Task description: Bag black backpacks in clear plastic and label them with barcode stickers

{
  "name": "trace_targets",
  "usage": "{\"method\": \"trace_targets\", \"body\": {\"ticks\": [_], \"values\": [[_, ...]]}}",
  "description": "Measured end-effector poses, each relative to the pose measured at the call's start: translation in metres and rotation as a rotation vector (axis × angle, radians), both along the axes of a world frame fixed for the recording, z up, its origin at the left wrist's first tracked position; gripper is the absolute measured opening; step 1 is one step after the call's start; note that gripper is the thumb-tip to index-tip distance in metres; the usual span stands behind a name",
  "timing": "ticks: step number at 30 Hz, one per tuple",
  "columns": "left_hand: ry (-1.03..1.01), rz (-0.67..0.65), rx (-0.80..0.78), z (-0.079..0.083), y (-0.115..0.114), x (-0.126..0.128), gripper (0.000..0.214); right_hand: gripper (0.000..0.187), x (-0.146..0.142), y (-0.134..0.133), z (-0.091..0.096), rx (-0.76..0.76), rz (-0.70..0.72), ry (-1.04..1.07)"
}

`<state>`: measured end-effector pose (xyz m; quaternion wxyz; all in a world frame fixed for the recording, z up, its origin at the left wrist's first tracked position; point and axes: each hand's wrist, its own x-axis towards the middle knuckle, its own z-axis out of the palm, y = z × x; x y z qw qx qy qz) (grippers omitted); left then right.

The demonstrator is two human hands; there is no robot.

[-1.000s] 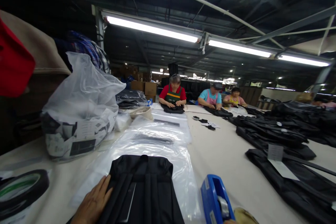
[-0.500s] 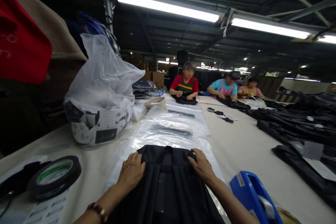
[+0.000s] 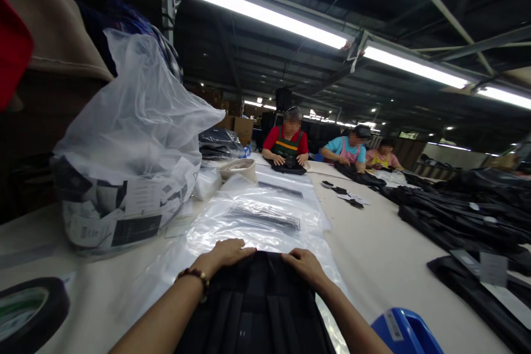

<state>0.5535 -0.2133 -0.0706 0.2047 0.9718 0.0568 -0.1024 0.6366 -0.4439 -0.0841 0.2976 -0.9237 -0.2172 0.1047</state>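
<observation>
A black backpack [image 3: 253, 304] lies in front of me with its shoulder straps facing up, its lower part cut off by the bottom of the picture. My left hand [image 3: 227, 253], below a beaded bracelet on the wrist, is closed on the left part of the bag's top edge. At the right part of that edge, my right hand [image 3: 306, 266] grips the fabric with fingers and thumb. Beneath the backpack are clear plastic bags [image 3: 265, 213], spread in a stack along the table [image 3: 369, 243].
On the left stand a clear sack of labels [image 3: 128, 177] and a roll of black tape [image 3: 37, 310]. A blue tape dispenser [image 3: 404, 332] is at lower right. Black bags [image 3: 468, 204] are heaped on the right. Several co-workers [image 3: 288, 141] handle black items across the table.
My left hand has slid inward along the backpack's top edge, and my right hand has shifted slightly inward too. The view has turned, so the tape roll and dispenser sit lower.
</observation>
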Motion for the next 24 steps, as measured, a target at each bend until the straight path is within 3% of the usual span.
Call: {"method": "trace_targets", "body": {"ticks": [4, 8, 11, 14, 17, 21, 24], "values": [[-0.029, -0.083, -0.026, 0.019, 0.0, 0.005, 0.068, 0.04, -0.018, -0.004, 0.022, 0.097, 0.03, -0.027], [-0.097, -0.14, -0.036, 0.036, -0.021, 0.0, 0.061, 0.049, -0.038, -0.008, 0.037, 0.199, 0.053, -0.045], [-0.178, -0.089, 0.01, 0.041, -0.038, -0.013, 0.062, 0.059, -0.036, -0.02, 0.039, 0.279, 0.036, -0.001], [-0.302, -0.045, 0.074, 0.037, -0.048, -0.033, 0.059, 0.07, -0.022, -0.041, 0.026, 0.359, -0.015, 0.02], [-0.589, -0.113, 0.18, 0.033, -0.053, -0.055, 0.056, 0.068, -0.014, -0.06, -0.003, 0.368, -0.005, -0.043], [-1.082, -0.289, 0.237, 0.037, -0.064, -0.083, 0.056, 0.052, -0.021, -0.068, -0.042, 0.284, 0.205, -0.137], [-1.216, -0.376, 0.222, 0.046, -0.074, -0.1, 0.055, 0.042, -0.029, -0.067, -0.054, 0.193, 0.434, -0.18]]}}
